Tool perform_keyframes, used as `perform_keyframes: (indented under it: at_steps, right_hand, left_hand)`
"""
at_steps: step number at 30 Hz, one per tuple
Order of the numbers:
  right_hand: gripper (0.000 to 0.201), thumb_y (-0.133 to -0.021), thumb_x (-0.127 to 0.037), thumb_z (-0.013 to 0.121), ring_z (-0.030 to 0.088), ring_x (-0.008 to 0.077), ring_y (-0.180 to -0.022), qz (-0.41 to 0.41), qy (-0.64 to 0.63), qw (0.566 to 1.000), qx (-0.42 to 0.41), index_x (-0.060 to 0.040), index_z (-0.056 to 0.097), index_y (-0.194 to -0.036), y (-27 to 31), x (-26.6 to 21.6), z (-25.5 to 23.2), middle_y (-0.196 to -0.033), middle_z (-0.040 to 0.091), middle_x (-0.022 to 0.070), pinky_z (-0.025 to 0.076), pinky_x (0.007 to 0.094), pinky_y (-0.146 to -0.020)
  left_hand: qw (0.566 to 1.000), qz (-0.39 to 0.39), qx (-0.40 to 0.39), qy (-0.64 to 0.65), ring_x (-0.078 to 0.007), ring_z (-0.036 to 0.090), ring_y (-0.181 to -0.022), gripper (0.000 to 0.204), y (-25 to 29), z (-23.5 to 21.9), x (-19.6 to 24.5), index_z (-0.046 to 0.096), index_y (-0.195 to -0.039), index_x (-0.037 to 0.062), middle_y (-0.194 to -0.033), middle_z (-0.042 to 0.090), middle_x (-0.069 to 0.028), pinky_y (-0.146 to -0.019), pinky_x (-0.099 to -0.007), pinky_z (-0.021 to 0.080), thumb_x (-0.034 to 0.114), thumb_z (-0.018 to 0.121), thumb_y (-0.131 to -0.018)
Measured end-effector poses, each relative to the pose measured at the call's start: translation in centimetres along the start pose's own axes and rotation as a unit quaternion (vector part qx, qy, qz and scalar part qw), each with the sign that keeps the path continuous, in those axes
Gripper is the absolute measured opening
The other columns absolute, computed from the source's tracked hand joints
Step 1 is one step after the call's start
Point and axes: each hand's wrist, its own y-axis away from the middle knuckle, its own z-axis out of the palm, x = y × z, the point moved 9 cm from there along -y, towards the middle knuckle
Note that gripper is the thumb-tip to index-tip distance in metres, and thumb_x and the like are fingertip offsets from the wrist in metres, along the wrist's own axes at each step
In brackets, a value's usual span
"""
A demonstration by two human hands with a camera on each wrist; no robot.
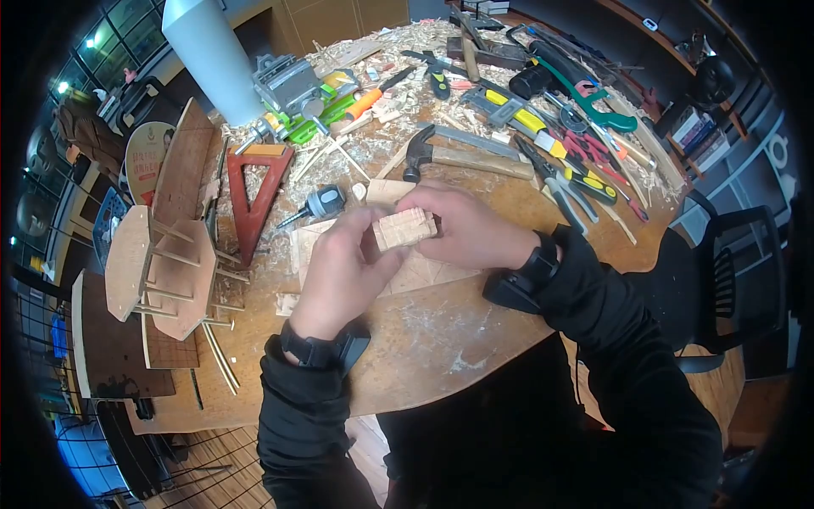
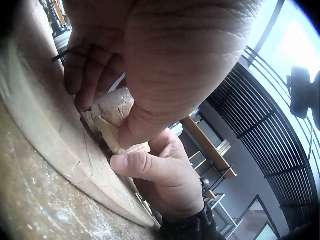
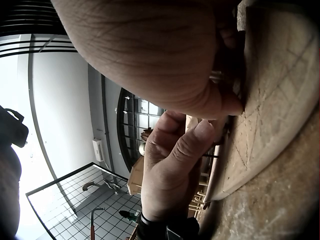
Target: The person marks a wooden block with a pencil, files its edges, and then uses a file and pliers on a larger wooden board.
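Between my two hands is a small, rough-cut wooden block [image 1: 405,227] of pale wood with a ridged upper face. My left hand [image 1: 337,267] grips its left side, thumb bent along it in the left wrist view. From the other side my right hand [image 1: 475,227] pinches the block, its thumb [image 2: 142,164] at the lower end. In the right wrist view my palm hides most of the block. Close beneath both hands lies a flat wooden board [image 3: 270,95] with pencil lines and a rounded edge.
A hammer [image 1: 475,159] lies just beyond the hands, beside a screwdriver-like tool [image 1: 325,202]. A red triangular square [image 1: 246,199] and a wooden model with dowel legs [image 1: 127,263] stand to the left. Pliers [image 1: 566,199], cutters and wood shavings cover the back right.
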Motion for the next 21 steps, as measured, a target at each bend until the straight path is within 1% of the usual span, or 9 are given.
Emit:
perform_keyframes:
  at_steps: [3,5,9,11,18,20,21]
  right_hand:
    - [0.039,-0.079,-0.008,0.074,0.064,0.0401,-0.112,0.007,0.0,1.0,-0.003,-0.0042,0.066,-0.117,0.02,0.07,0.01,-0.113,0.067,0.0181,0.052,0.0466,-0.097]
    - [0.04,-0.079,-0.008,0.074,0.064,0.0403,-0.112,-0.001,0.002,1.0,-0.002,-0.0043,0.066,-0.118,0.02,-0.03,-0.02,-0.114,0.067,0.0182,0.052,0.0468,-0.097]
    - [0.04,-0.078,-0.008,0.074,0.064,0.0404,-0.113,0.005,0.001,1.0,-0.005,-0.0042,0.066,-0.118,0.02,0.12,0.05,-0.114,0.067,0.0183,0.052,0.0471,-0.097]
    - [0.04,-0.078,-0.008,0.075,0.064,0.0402,-0.113,0.005,-0.003,1.0,0.001,-0.0041,0.066,-0.118,0.06,0.23,0.04,-0.114,0.067,0.0183,0.052,0.047,-0.097]
    - [0.04,-0.079,-0.008,0.075,0.064,0.0404,-0.112,0.009,-0.002,1.0,-0.003,-0.0039,0.067,-0.117,0.02,0.17,0.05,-0.114,0.067,0.0188,0.052,0.0465,-0.096]
    - [0.04,-0.079,-0.008,0.075,0.064,0.0406,-0.112,0.015,-0.01,1.0,-0.003,-0.0038,0.066,-0.118,0.05,0.12,-0.01,-0.114,0.067,0.0188,0.052,0.0465,-0.096]
    - [0.04,-0.079,-0.008,0.075,0.064,0.0406,-0.112,0.016,-0.01,1.0,-0.003,-0.0038,0.066,-0.118,0.07,0.17,0.03,-0.114,0.067,0.0188,0.052,0.0465,-0.096]
  left_hand:
    - [1.0,-0.001,0.0,0.001,-0.0104,0.068,-0.096,0.039,0.03,0.03,-0.03,0.065,-0.125,-0.0023,-0.104,0.072,-0.0054,-0.084,-0.0269,0.054,0.004,0.081,-0.09]
    - [1.0,0.016,0.008,-0.002,-0.0102,0.067,-0.096,0.039,0.01,-0.09,0.32,0.065,-0.125,-0.0026,-0.104,0.072,-0.0053,-0.084,-0.0268,0.054,0.004,0.081,-0.09]
    - [1.0,0.007,0.006,0.005,-0.0103,0.068,-0.095,0.039,-0.02,0.17,-0.42,0.065,-0.124,-0.0024,-0.103,0.072,-0.0051,-0.084,-0.0267,0.054,0.004,0.081,-0.09]
    - [0.997,0.057,0.05,0.007,-0.0225,0.064,-0.07,0.041,0.03,-0.39,0.3,0.068,-0.119,-0.0004,-0.083,0.065,-0.0128,-0.066,-0.0348,0.053,0.012,0.084,-0.083]
    - [0.997,0.059,0.05,0.016,-0.0233,0.064,-0.069,0.041,0.05,-0.41,0.3,0.068,-0.118,-0.0008,-0.083,0.065,-0.0131,-0.066,-0.0353,0.053,0.013,0.083,-0.083]
    - [1.0,-0.002,-0.003,-0.006,-0.0106,0.068,-0.096,0.037,0.07,0.03,0.07,0.064,-0.124,-0.0024,-0.104,0.073,-0.0064,-0.085,-0.0274,0.055,0.004,0.08,-0.091]
    - [1.0,-0.002,-0.004,-0.006,-0.0106,0.068,-0.096,0.037,0.07,0.06,0.01,0.064,-0.124,-0.0024,-0.104,0.073,-0.0064,-0.085,-0.0274,0.055,0.004,0.08,-0.091]
